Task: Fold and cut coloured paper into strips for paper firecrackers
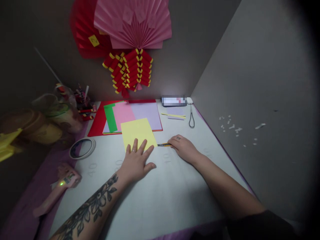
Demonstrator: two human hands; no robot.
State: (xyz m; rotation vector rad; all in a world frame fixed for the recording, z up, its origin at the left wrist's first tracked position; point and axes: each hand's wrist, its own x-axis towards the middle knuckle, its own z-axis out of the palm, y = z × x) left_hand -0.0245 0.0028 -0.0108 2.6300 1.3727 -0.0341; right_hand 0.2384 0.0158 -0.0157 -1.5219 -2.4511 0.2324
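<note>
My left hand (pixel 136 163) lies flat with its fingers spread, the fingertips over the lower part of a yellow sheet of paper (pixel 137 128). Close to the sheet's lower right corner is a slim yellow-and-black utility knife (pixel 164 145), its dark tip pointing left toward the paper. The fingers of my right hand (pixel 183 147) are closed on the knife's right end and hide that end. Behind the yellow sheet lie a pink sheet (pixel 123 111), a green sheet (pixel 110 118) and pale lilac paper (pixel 147 115), over red paper (pixel 96 123).
A tape roll (pixel 82 148) and a pink glue gun (pixel 62 186) with a green light lie left. Thin paper strips (pixel 176 116), a phone-like object (pixel 173 101) and a looped cord (pixel 191 120) are at the back. Paper fans (pixel 135 25) and red firecracker decorations (pixel 138 68) hang on the wall.
</note>
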